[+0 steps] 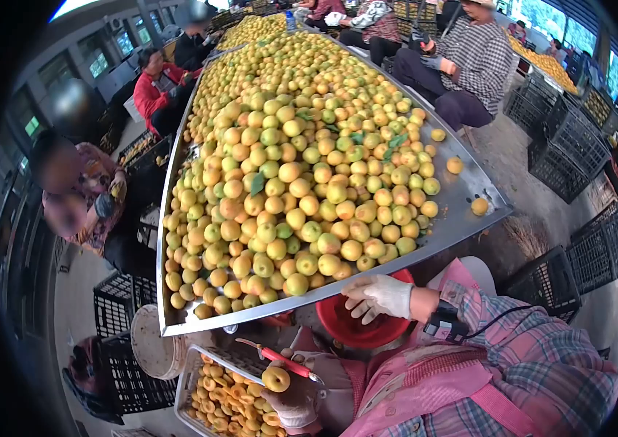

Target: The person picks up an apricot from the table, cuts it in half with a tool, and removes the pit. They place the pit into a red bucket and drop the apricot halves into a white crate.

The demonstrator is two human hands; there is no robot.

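My left hand (293,403), in a dirty work glove, is closed around an apricot (276,379) above the edge of a white crate (186,390) of cut, orange apricot halves (225,397). A slim red-handled tool (283,360) with metal ends crosses just behind that apricot; its grip is partly hidden. My right hand (378,298), in a white glove, has its fingers spread and holds nothing. It hovers over a red basin (364,329), beside the front rim of a metal table (480,197) heaped with whole apricots (302,175).
People sit along both sides of the table, including a person in a checked shirt (469,58) and one in red (152,91). Black crates (568,138) are stacked at right, others (116,302) at left. A white bucket (156,342) stands by the table's left corner.
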